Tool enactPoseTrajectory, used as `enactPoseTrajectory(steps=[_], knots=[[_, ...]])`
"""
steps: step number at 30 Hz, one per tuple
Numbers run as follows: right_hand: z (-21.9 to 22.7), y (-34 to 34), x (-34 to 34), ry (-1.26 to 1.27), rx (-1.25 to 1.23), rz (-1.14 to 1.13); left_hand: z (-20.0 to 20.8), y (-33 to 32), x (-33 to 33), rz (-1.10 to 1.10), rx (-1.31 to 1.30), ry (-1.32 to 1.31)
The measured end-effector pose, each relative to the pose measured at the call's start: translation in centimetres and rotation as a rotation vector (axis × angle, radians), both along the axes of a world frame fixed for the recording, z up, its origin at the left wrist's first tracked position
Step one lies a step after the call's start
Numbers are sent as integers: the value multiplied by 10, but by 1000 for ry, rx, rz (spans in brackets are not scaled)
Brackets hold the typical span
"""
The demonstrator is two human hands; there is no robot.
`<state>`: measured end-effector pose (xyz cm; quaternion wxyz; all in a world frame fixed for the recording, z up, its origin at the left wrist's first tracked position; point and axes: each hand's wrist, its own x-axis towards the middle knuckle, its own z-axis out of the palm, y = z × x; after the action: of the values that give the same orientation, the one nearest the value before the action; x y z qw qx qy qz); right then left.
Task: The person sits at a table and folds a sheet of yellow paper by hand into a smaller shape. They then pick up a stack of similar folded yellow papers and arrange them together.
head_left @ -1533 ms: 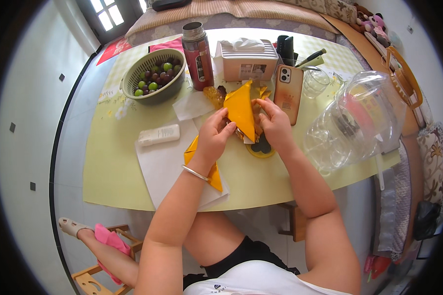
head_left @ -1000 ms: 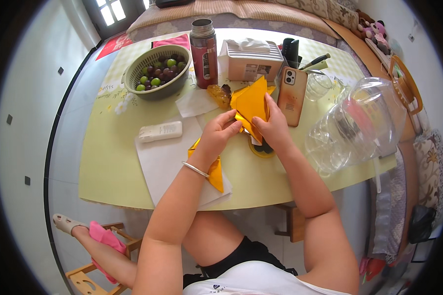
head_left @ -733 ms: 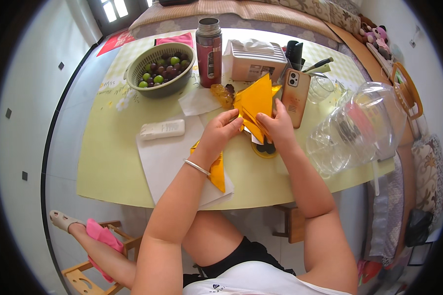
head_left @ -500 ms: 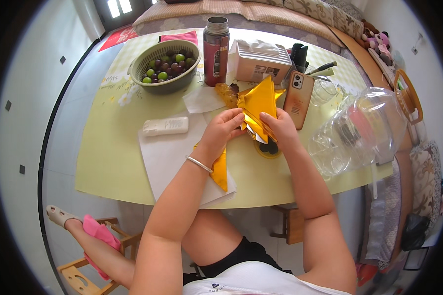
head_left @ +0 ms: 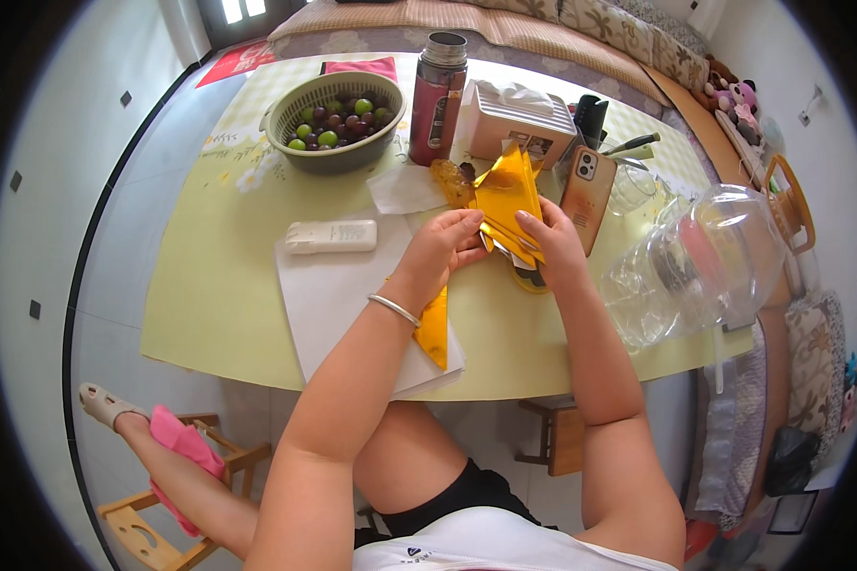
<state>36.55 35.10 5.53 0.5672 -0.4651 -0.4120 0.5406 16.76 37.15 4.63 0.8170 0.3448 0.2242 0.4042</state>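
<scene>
Folded shiny gold foil paper [head_left: 508, 195], with several pointed layers, is held above the table between my two hands. My left hand [head_left: 448, 243] pinches its lower left edge. On its right side, my right hand [head_left: 554, 238] presses the layers with the thumb on top. A second gold foil piece [head_left: 433, 335] lies partly under my left forearm, on white paper sheets [head_left: 322, 305]. Beneath the right hand a round gold-rimmed dark thing [head_left: 531, 279] shows only in part. A lumpy amber-coloured object [head_left: 451, 181] sits just behind the foil.
A white flat case [head_left: 331, 237] rests on the sheets. Farther back stand a colander of grapes [head_left: 300, 157], an uncapped flask [head_left: 436, 105] and a tissue box [head_left: 505, 133]. To the right are a phone [head_left: 590, 195], a knife [head_left: 633, 143] and a large clear plastic jug [head_left: 690, 266].
The view has shifted slightly, so most table things appear a little farther right. Both hands still grip the gold foil, whose layers look slightly more gathered together.
</scene>
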Motion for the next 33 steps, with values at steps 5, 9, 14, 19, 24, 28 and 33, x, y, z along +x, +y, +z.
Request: enactPoseTrajectory(steps=[5, 9, 14, 19, 24, 28, 33], knots=[[7, 0, 1, 103, -90, -6, -2, 3, -1, -16, -21, -24], [10, -1, -1, 80, -116, 34, 1, 2, -2, -17, -12, -7], [5, 0, -1, 58, -78, 20, 4, -2, -2, 7, 33, 31], [-4, 2, 3, 13, -58, 3, 7, -8, 1, 174, 137, 314], [13, -6, 7, 72, -70, -15, 9, -7, -10, 407, 256, 381], [28, -16, 1, 182, 17, 119, 12, -5, -15, 411, 183, 239], [20, -24, -21, -4, 166, 266, 7, -8, -7, 357, 159, -35]])
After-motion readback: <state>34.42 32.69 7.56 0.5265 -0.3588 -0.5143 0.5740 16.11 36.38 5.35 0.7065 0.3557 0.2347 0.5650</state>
